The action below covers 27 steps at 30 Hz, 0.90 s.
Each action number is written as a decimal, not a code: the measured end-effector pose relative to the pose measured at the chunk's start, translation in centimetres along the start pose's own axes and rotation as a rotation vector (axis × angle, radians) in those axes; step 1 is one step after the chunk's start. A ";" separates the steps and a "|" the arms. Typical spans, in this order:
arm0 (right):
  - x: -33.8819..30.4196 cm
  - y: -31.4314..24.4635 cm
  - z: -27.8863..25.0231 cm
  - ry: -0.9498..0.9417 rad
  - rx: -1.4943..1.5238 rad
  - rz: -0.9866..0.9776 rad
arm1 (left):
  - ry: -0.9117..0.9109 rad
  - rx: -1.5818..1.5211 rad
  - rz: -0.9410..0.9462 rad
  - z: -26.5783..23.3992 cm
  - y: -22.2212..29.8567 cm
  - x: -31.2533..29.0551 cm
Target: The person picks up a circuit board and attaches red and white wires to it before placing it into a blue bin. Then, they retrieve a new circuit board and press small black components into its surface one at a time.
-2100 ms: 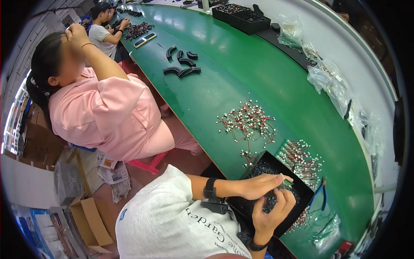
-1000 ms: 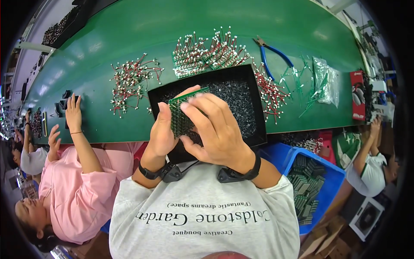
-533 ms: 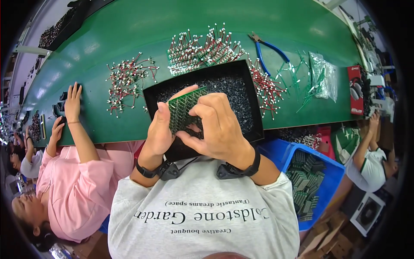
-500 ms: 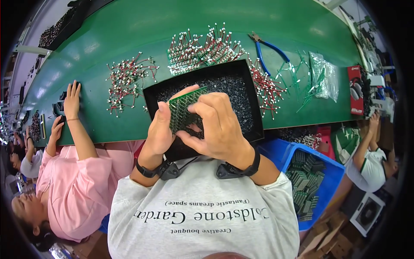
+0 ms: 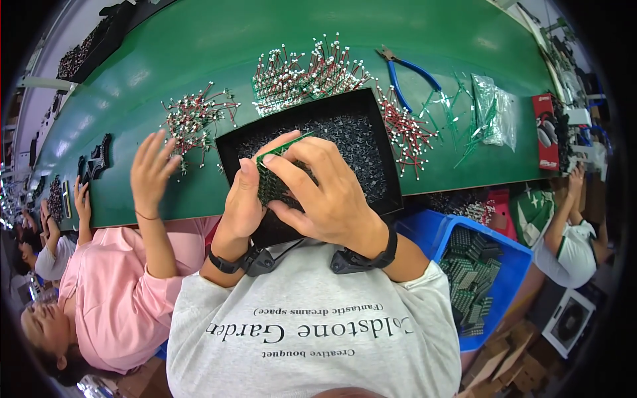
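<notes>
My left hand (image 5: 243,207) grips a green circuit board panel (image 5: 267,184) with rows of small components on its face, held tilted above a black tray (image 5: 390,156). Curled over the same panel, my right hand (image 5: 332,189) has its index fingertip on the upper left part and its thumb by the lower edge. Whether a small part sits under those fingers is hidden. Many tiny black pieces (image 5: 355,149) fill the tray below. Black straps with small devices circle both wrists.
Red-wired boards (image 5: 298,79) stand behind the tray, with loose wired pieces (image 5: 192,119) left and more (image 5: 405,132) right. Blue cutters (image 5: 408,76), green strips, a clear bag (image 5: 494,113) and a red box (image 5: 545,132) lie right. A blue bin (image 5: 507,292) holds boards. A co-worker in pink (image 5: 126,285) sits left.
My right index finger has shifted up and left across the panel toward its upper edge. The co-worker's nearer hand has lifted off the table and moved right, uncovering black parts there.
</notes>
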State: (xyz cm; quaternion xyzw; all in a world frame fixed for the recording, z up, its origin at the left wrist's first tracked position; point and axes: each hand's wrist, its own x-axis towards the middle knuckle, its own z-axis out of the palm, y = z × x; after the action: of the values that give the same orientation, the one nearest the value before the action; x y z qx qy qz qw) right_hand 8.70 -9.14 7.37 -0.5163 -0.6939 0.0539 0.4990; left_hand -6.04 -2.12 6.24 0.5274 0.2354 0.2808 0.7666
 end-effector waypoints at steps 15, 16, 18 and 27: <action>0.4 0.9 -1.1 0.007 0.056 0.042 | 0.000 -0.152 -0.024 -0.4 -0.2 0.2; 0.2 1.1 -1.1 -0.007 0.029 0.041 | 0.036 -0.140 -0.004 -0.2 -0.2 0.3; -0.2 1.2 -1.2 -0.021 0.002 0.042 | 0.005 -0.107 -0.006 -0.2 -0.2 0.1; 0.0 1.6 -2.3 0.036 0.002 0.134 | -0.013 -0.090 -0.028 -0.3 0.0 0.2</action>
State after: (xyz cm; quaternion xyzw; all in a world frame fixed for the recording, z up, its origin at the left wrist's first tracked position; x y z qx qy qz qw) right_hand 11.48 -9.37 7.55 -0.5620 -0.6485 0.0786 0.5073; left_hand -6.11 -1.82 6.13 0.4908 0.2249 0.2769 0.7949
